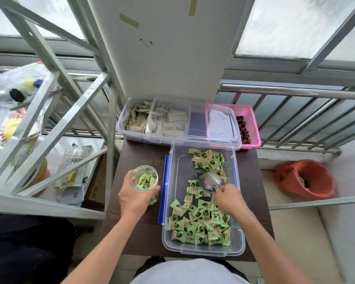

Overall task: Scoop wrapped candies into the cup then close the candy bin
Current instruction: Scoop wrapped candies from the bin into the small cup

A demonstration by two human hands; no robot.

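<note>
Midway through the filling, a person's left hand [134,198] wraps its fingers round a clear cup [144,178], partly filled, on the dark table [139,232] just left of the open candy bin [203,252]. The right hand [230,198] grips the short handle of a metal scoop [208,181]. Its bowl looks empty and sits over the bare bin floor, between a far cluster and the larger near heap of wrapped candies [199,224], which begins right beneath those curled fingers. A good scoop likely means driving the bowl low into the near heap, lifting it level, then tipping over the steadied cup. A clear lid [193,124], probably the bin's, lies across the far container [123,128].
</note>
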